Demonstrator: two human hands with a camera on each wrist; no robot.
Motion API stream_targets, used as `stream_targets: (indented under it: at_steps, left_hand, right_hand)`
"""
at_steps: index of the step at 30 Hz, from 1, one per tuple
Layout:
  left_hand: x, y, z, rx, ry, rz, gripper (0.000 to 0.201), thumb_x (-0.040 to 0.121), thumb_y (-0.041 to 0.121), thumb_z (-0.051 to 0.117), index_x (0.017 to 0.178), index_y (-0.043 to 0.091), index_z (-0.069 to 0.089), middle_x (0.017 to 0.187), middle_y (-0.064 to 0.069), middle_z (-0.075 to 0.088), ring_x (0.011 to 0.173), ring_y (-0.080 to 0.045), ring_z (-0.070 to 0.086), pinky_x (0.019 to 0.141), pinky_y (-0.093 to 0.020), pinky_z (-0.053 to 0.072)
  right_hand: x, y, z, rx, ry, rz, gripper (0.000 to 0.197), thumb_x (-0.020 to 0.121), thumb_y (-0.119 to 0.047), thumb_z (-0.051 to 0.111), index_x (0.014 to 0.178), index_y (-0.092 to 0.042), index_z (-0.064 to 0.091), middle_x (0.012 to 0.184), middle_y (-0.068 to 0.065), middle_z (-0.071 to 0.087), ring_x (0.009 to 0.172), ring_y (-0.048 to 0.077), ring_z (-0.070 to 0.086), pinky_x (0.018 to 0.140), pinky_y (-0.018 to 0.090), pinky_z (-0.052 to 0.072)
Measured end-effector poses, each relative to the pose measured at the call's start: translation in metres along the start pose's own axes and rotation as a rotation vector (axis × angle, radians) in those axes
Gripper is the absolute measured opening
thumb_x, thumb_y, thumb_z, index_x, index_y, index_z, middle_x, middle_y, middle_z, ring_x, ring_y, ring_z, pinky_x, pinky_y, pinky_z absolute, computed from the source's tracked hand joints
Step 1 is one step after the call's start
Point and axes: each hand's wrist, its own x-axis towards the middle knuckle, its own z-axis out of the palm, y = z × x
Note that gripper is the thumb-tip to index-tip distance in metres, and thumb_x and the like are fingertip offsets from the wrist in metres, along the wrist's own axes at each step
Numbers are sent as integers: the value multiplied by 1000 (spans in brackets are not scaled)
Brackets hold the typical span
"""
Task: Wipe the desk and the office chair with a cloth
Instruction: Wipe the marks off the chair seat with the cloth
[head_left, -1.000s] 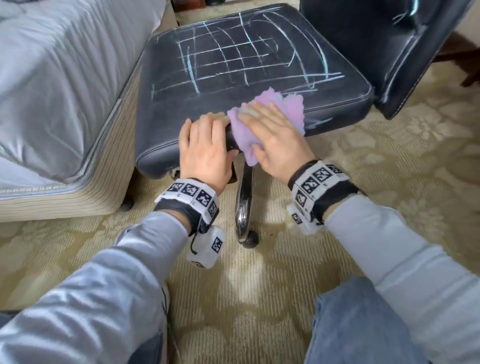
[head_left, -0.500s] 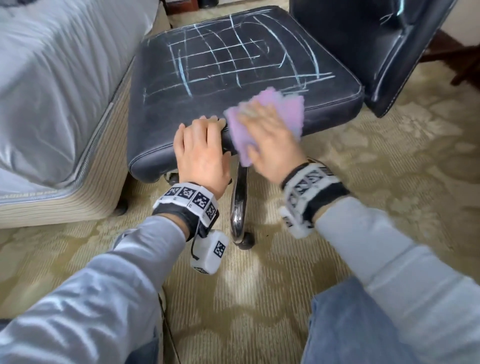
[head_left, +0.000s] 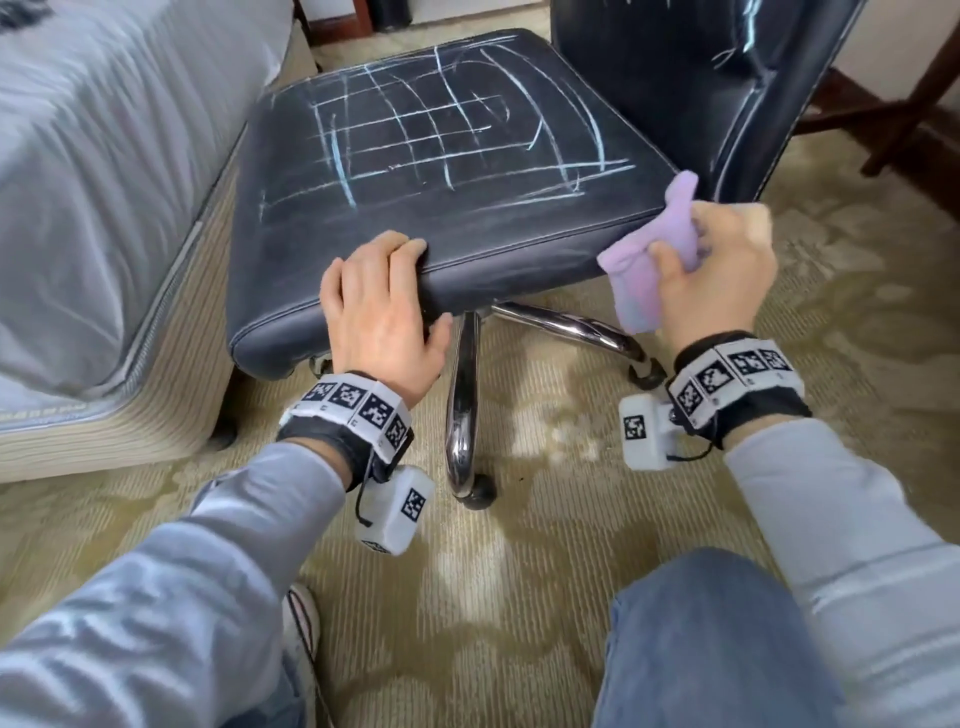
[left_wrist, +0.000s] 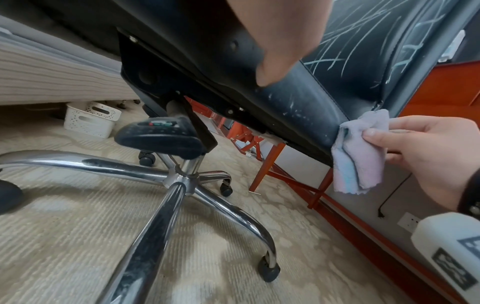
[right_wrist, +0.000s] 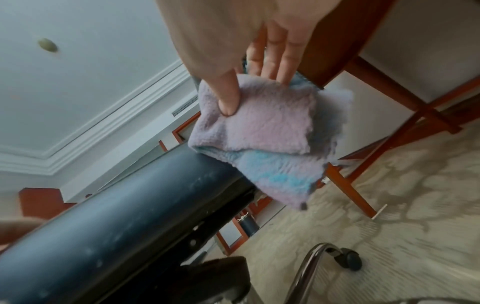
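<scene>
Head view: cloth (head_left: 655, 254) at chair (head_left: 441, 171) corner

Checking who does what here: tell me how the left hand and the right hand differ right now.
The left hand grips the seat's front edge, fingers curled over it; the right hand pinches the purple cloth at the seat's right corner. The left hand carries no cloth. Both wear marker-covered wristbands.

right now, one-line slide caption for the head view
Left hand steadies the chalk-marked chair seat while the right hand holds a purple cloth at its corner.
</scene>
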Motion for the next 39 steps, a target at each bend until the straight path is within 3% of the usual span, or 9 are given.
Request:
stream_targets:
  at_steps: [8, 11, 15, 18, 21, 24, 28, 34, 39]
  left_hand:
    - [0, 6, 11, 33, -10, 26, 68, 84, 33, 65, 147, 21, 43, 153, 4, 44, 143, -25, 37, 120, -49, 18]
    - [1, 3, 9, 38, -12, 55, 67, 85, 32, 67, 147, 21, 43, 152, 4, 45, 141, -25, 38, 118, -48, 20]
    - [0, 6, 12, 49, -8, 46, 66, 86, 31, 66, 147, 22, 43, 153, 4, 44, 142, -25, 37, 118, -48, 20]
    - [1, 10, 15, 46, -6, 35, 66, 85, 31, 63, 147, 21, 43, 153, 4, 44, 143, -25, 37, 118, -48, 19]
    - [1, 9, 16, 32, 12, 35, 63, 86, 34, 59, 146, 20, 45, 152, 4, 45, 142, -25, 38, 117, -47, 20]
    - [1, 6, 15, 39, -6, 65, 67, 85, 30, 64, 148, 21, 43, 153, 4, 43, 143, -24, 36, 118, -46, 18]
    - [-1, 9, 16, 46, 5, 63, 65, 88, 29, 65, 148, 21, 42, 153, 4, 43, 143, -24, 36, 119, -46, 17]
    - [1, 10, 18, 47, -12, 51, 66, 84, 29, 64, 146, 21, 44, 152, 6, 45, 142, -24, 37, 118, -46, 18]
    - [1, 3, 12, 62, -19, 88, 66, 85, 28, 67, 146, 21, 44, 150, 5, 47, 140, -25, 39, 116, -46, 20]
  right_hand:
    - [-60, -59, 43, 31, -238, -299, 27, 85, -10, 56, 110, -2, 64, 100, 14, 59, 85, 30, 58, 75, 29, 41]
    - [-40, -46, 32, -36, -231, -229, 27, 89, -12, 53, 113, -2, 63, 107, 16, 64, 93, 32, 62, 80, 33, 44]
    - [-14, -41, 15, -122, -169, -30, 21, 92, -17, 52, 107, -2, 54, 101, 20, 65, 91, 38, 62, 69, 31, 30]
    - [-36, -73, 28, -124, -348, -191, 23, 95, -20, 54, 110, -3, 51, 94, 15, 64, 81, 34, 64, 64, 30, 31]
    - [-56, -90, 42, -46, -361, -385, 22, 90, -18, 60, 103, -1, 57, 73, 12, 61, 59, 33, 62, 55, 28, 31]
    - [-28, -67, 28, -268, -413, -237, 23, 96, -24, 52, 110, -6, 52, 82, 12, 59, 78, 34, 62, 61, 35, 37]
    - [12, -32, 2, -363, -282, 39, 29, 94, -26, 51, 114, -5, 52, 101, 30, 64, 95, 45, 60, 78, 44, 46]
    - [-37, -90, 39, -215, -547, -241, 28, 93, -20, 52, 119, -8, 53, 101, 16, 67, 94, 38, 63, 70, 35, 38]
    - [-20, -61, 29, -278, -491, -252, 19, 94, -17, 50, 109, -7, 54, 98, 21, 67, 90, 41, 62, 67, 35, 33]
